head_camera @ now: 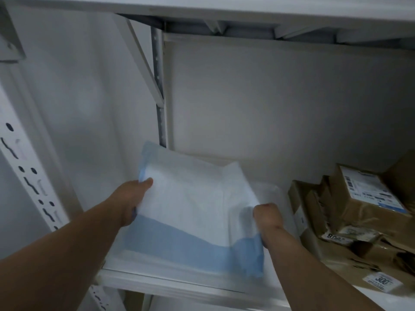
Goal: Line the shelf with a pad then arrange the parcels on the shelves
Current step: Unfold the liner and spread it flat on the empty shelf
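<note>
A white pad (193, 198) with a blue border lies partly folded on the left end of a white shelf (179, 286). My left hand (132, 198) grips the pad's left edge, thumb on top. The pad's right edge is bunched in my right hand (267, 217), whose fingers are closed around it. Several brown paper parcels (350, 212) with white labels are piled at the right end of the same shelf, close to my right hand.
A white slotted upright (29, 176) stands at the left, and another upright (160, 104) runs up the back wall. The underside of a higher shelf (224, 10) spans the top. A white label (381, 283) lies at the shelf's front right.
</note>
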`<state>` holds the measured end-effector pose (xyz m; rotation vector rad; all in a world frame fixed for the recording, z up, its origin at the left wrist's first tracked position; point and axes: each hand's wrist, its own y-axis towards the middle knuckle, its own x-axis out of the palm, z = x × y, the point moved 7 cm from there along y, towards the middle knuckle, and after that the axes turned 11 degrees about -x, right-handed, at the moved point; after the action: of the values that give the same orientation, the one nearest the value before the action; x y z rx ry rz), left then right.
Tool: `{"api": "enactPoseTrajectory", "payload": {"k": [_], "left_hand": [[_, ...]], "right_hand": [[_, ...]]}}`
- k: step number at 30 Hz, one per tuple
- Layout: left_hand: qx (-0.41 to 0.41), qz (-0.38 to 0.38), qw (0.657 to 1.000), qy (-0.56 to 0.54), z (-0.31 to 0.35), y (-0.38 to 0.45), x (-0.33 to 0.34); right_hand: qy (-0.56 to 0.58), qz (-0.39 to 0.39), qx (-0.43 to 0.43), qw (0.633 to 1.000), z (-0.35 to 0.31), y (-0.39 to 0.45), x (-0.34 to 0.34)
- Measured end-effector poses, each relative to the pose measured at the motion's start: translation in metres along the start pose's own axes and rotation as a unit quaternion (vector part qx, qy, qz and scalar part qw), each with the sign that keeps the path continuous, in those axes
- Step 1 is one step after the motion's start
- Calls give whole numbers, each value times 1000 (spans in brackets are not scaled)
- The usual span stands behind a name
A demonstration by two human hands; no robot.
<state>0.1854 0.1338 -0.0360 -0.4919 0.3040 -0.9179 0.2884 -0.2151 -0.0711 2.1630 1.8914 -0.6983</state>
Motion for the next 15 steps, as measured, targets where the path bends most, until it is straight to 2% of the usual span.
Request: {"api": "enactPoseTrajectory", "payload": {"k": [2,4,6,8,10,12,14,15], "left_hand": [[9,67,989,135,-13,12,-10],[43,124,953,273,-13,10,-10],[82,156,911,374,-8,5,-1],[121,197,849,475,-3,-6,15],[158,228,809,518,1,-16,30],[185,244,794,525,1,-23,39],[207,260,784,525,1,-25,42],[212,266,779,526,-1,-26,40]], "right_hand": [[-26,-43,13,999,11,-1,-1],[-9,-59,13,998,11,-6,-3],[31,-82,15,996,8,-9,1],[53,-94,4,994,3,-14,3],[32,-111,-20,993,1,-14,5],[45,-119,-39,991,-2,-14,8],[64,-92,-48,993,-3,-13,4],[63,-55,-46,995,-2,-10,-4]]}}
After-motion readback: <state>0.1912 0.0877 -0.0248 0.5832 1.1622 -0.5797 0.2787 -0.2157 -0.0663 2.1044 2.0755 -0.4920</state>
